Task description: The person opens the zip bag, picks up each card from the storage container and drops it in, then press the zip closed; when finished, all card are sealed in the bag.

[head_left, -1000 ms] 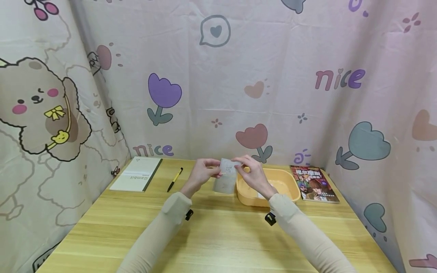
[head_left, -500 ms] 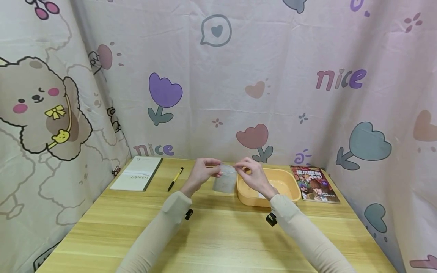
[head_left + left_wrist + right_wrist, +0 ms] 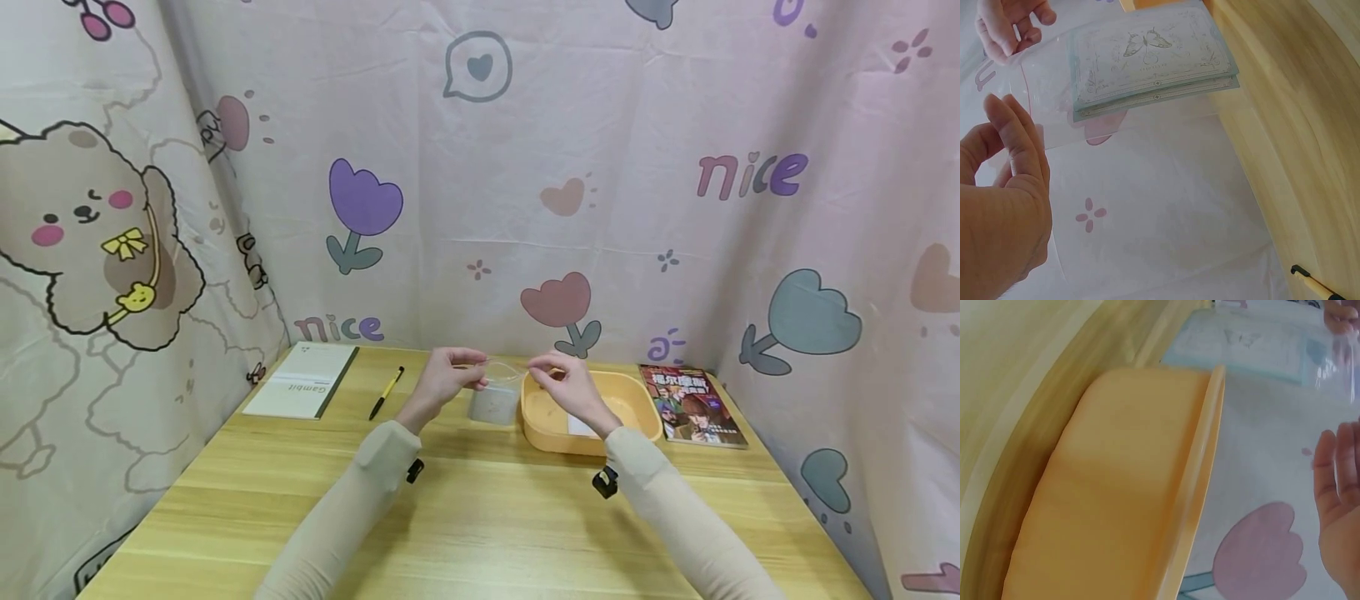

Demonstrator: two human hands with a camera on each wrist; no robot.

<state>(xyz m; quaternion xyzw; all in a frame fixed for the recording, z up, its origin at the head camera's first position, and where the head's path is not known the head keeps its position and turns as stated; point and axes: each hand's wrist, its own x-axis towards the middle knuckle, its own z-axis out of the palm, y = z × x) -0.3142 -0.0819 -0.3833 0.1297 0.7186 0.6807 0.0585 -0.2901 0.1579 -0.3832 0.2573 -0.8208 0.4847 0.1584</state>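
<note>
A clear plastic zip bag (image 3: 493,407) hangs between the two hands over the table, its mouth up and bowed apart in the head view. Inside it lie pale green cards (image 3: 1154,53) with a gold butterfly and ornate border, stacked, as the left wrist view shows. My left hand (image 3: 444,383) pinches the left side of the bag's mouth between thumb and fingers. At the right end of the mouth, my right hand (image 3: 572,390) pinches the edge with its fingertips. A thin red seal line (image 3: 1026,87) runs near the opening.
A yellow plastic basket (image 3: 558,440) stands right of the bag, beneath the right forearm, with a white piece (image 3: 579,426) inside. Farther right lies a comic-style magazine (image 3: 693,406). A yellow-and-black pen (image 3: 386,393) and a white notebook (image 3: 302,381) lie to the left. A patterned curtain (image 3: 465,183) closes the back.
My right hand has moved a little right, drawing the bag's edge with it. The upright top part of the bag has folded down, and its mouth has widened. The left hand holds its place.
</note>
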